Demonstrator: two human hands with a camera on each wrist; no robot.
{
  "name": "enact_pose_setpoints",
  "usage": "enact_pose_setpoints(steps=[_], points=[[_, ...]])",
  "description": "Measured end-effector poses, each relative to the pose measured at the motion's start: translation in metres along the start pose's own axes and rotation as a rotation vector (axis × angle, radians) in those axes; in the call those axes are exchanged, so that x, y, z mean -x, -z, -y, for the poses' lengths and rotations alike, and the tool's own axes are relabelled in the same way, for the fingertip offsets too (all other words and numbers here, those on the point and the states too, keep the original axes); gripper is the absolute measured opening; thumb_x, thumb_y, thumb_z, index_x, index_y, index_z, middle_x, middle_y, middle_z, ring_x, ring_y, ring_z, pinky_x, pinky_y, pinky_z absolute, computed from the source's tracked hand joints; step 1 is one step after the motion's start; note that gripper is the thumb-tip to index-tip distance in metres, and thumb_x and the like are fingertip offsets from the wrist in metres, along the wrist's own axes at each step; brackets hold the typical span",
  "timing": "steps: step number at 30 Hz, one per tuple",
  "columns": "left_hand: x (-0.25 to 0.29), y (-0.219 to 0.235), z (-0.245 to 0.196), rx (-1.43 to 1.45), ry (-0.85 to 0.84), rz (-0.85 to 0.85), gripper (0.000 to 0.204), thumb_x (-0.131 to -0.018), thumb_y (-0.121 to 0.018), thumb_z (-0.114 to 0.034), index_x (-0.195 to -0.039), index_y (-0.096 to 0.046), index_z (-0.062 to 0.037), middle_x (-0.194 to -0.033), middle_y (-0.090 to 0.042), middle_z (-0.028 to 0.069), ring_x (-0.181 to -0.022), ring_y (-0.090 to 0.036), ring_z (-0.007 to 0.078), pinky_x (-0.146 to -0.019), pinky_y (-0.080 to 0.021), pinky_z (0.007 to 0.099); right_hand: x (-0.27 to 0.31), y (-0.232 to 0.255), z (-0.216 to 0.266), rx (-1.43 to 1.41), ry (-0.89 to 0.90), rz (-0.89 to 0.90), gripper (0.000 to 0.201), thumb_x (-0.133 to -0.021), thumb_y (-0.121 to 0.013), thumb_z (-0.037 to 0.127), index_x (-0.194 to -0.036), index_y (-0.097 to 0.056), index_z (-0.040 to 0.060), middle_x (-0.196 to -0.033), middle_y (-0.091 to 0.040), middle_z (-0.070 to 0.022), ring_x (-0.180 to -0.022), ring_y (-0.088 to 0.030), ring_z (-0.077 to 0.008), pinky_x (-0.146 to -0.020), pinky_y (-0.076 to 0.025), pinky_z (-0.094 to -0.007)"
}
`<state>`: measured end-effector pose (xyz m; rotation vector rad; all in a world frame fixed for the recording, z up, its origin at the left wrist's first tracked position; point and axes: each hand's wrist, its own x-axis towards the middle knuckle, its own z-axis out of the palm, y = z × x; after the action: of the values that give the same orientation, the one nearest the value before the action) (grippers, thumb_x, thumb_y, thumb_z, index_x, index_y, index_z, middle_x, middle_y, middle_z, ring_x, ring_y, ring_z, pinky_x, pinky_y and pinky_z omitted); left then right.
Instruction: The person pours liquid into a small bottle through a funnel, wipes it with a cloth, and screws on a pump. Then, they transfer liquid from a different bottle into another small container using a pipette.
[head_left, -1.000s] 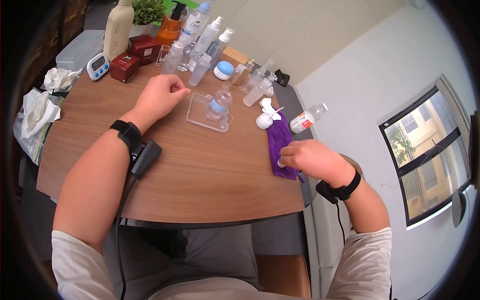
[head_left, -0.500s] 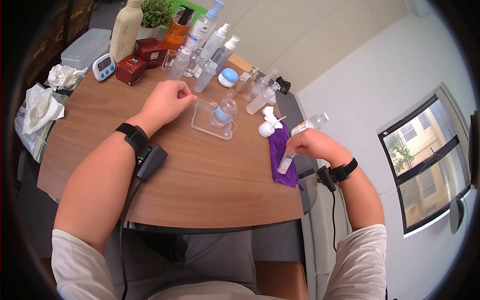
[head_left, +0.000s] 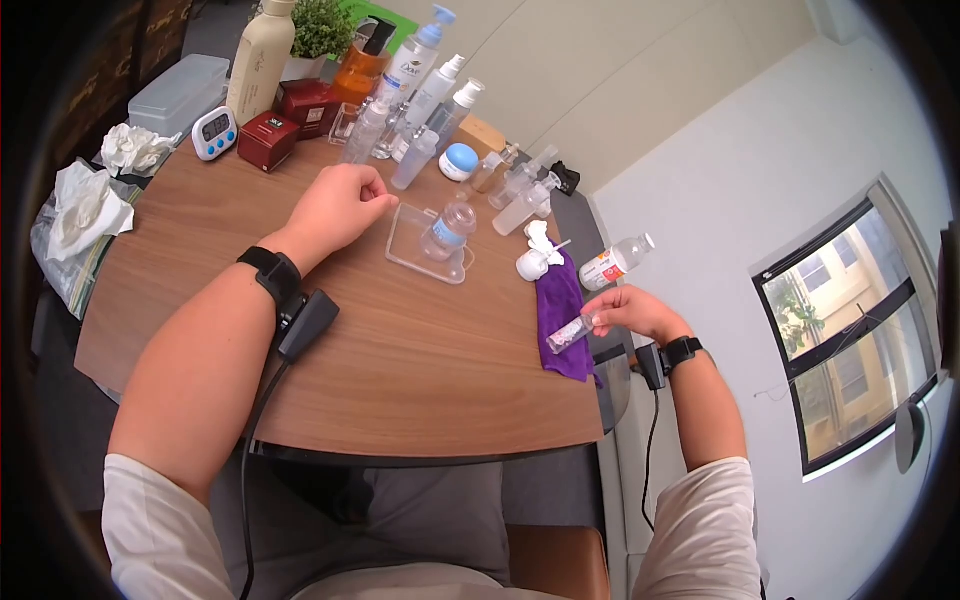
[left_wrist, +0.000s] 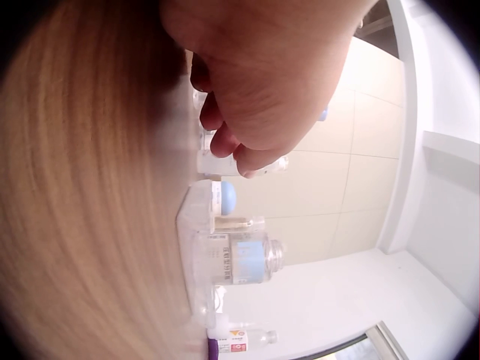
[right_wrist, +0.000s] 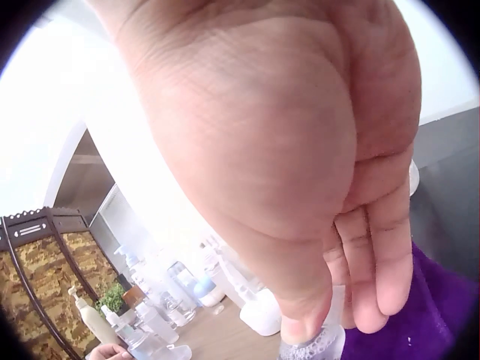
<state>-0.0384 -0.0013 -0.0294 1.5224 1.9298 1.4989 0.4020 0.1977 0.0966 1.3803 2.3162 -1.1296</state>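
My right hand (head_left: 638,309) pinches one end of a small clear bottle (head_left: 571,334) with a whitish, bubbly look inside, held tilted over the purple cloth (head_left: 566,364). In the right wrist view the thumb and fingers of the right hand (right_wrist: 285,150) close on that clear bottle (right_wrist: 313,348). My left hand (head_left: 341,207) rests on the table with its fingers loosely curled and holds nothing. Just right of it lies a clear flat tray (head_left: 408,250), on which a clear bottle with a blue label (head_left: 449,232) stands uncapped.
Pump bottles (head_left: 405,70), a blue-lidded jar (head_left: 459,161), red boxes (head_left: 267,141) and a timer (head_left: 214,133) stand along the back. A white round container (head_left: 532,265) sits at the cloth's far end, near a labelled bottle (head_left: 615,262). Crumpled tissues (head_left: 90,205) lie at the left.
The small clear bottle, mostly hidden under my right hand at first, now shows clearly and tilts sideways. My right hand has moved to its right end. The left hand has kept its place and pose.
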Motion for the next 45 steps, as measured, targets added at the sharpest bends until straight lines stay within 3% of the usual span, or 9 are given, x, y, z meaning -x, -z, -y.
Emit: enact_pose_setpoints(steps=[10, 17, 24, 27, 33, 35, 38, 43, 45], points=[[0.0, -0.001, 0.004, 0.001, -0.019, -0.003, 0.027, -0.091, -0.078, -0.024, -0.089, -0.075, 0.0024, -0.083, -0.073, 0.0166, -0.078, -0.069, 0.0292, -0.073, -0.055, 0.0402, 0.006, -0.043, -0.086, -0.687, 0.011, -0.161, 0.03, -0.106, -0.063, 0.005, -0.133, -0.063, -0.0082, -0.108, -0.075, -0.0121, -0.086, -0.075, -0.0145, -0.082, -0.065, -0.0263], [0.0, 0.0, 0.001, -0.011, 0.017, 0.024, 0.027, -0.091, -0.078, -0.025, -0.09, -0.075, 0.0017, -0.084, -0.073, 0.0156, -0.077, -0.068, 0.0276, -0.073, -0.055, 0.0396, 0.022, -0.088, -0.094, -0.818, 0.138, -0.498, 0.028, -0.106, -0.062, 0.006, -0.131, -0.064, -0.0081, -0.103, -0.076, -0.0119, -0.083, -0.075, -0.0147, -0.078, -0.064, -0.0259], [-0.002, -0.002, 0.004, -0.012, 0.033, 0.026, 0.026, -0.091, -0.079, -0.024, -0.09, -0.074, 0.0014, -0.084, -0.072, 0.0136, -0.077, -0.067, 0.0255, -0.074, -0.055, 0.039, 0.032, -0.09, -0.097, -1.018, 0.211, -0.472, 0.028, -0.107, -0.061, 0.01, -0.129, -0.066, -0.0069, -0.099, -0.076, -0.0114, -0.08, -0.073, -0.0137, -0.075, -0.063, -0.0258], [-0.002, -0.004, 0.006, -0.017, 0.009, 0.027, 0.027, -0.091, -0.078, -0.025, -0.09, -0.074, 0.0017, -0.083, -0.072, 0.0134, -0.077, -0.067, 0.0254, -0.074, -0.055, 0.0387, 0.03, -0.091, -0.097, -0.779, 0.11, -0.505, 0.027, -0.105, -0.065, 0.009, -0.128, -0.067, -0.0064, -0.098, -0.076, -0.0112, -0.078, -0.072, -0.0132, -0.073, -0.061, -0.0251], [-0.002, -0.003, 0.006, -0.028, 0.023, 0.021, 0.027, -0.091, -0.078, -0.025, -0.09, -0.074, 0.0018, -0.083, -0.072, 0.0132, -0.077, -0.067, 0.0252, -0.073, -0.054, 0.0381, 0.028, -0.092, -0.085, -0.205, 0.231, -0.766, 0.028, -0.096, -0.075, 0.003, -0.123, -0.073, -0.0038, -0.098, -0.077, -0.0126, -0.077, -0.071, -0.0155, -0.072, -0.059, -0.0288], [-0.002, -0.003, 0.005, -0.016, 0.023, 0.016, 0.027, -0.091, -0.078, -0.025, -0.089, -0.074, 0.0019, -0.083, -0.072, 0.0133, -0.077, -0.067, 0.0251, -0.073, -0.054, 0.038, 0.036, -0.1, -0.068, 0.401, 0.49, -0.938, 0.028, -0.091, -0.076, 0.0, -0.119, -0.074, -0.0002, -0.1, -0.076, -0.0145, -0.082, -0.072, -0.0224, -0.072, -0.058, -0.0349], [-0.001, -0.003, 0.005, -0.028, 0.019, 0.009, 0.028, -0.091, -0.079, -0.025, -0.088, -0.073, 0.0019, -0.083, -0.072, 0.0137, -0.077, -0.067, 0.025, -0.073, -0.054, 0.038, 0.046, -0.11, -0.048, 0.914, 0.747, -0.959, 0.028, -0.087, -0.078, 0.0, -0.115, -0.074, 0.0017, -0.105, -0.073, -0.0154, -0.088, -0.072, -0.0297, -0.074, -0.058, -0.0394], [-0.002, -0.004, 0.006, -0.017, -0.002, 0.012, 0.028, -0.092, -0.079, -0.025, -0.087, -0.073, 0.0017, -0.084, -0.072, 0.0142, -0.077, -0.067, 0.0256, -0.073, -0.054, 0.0382, 0.057, -0.121, -0.021, 0.939, 0.831, -0.863, 0.029, -0.086, -0.08, 0.003, -0.114, -0.072, 0.0003, -0.105, -0.073, -0.0143, -0.089, -0.071, -0.0325, -0.077, -0.059, -0.0413], [-0.002, -0.003, 0.006, -0.015, 0.01, 0.014, 0.028, -0.092, -0.079, -0.025, -0.087, -0.073, 0.0016, -0.084, -0.072, 0.0144, -0.077, -0.068, 0.0259, -0.073, -0.054, 0.0385, 0.059, -0.124, -0.018, 0.703, 0.739, -0.835, 0.029, -0.086, -0.081, 0.003, -0.114, -0.073, -0.0004, -0.1, -0.073, -0.0145, -0.085, -0.071, -0.0296, -0.074, -0.059, -0.0386]])
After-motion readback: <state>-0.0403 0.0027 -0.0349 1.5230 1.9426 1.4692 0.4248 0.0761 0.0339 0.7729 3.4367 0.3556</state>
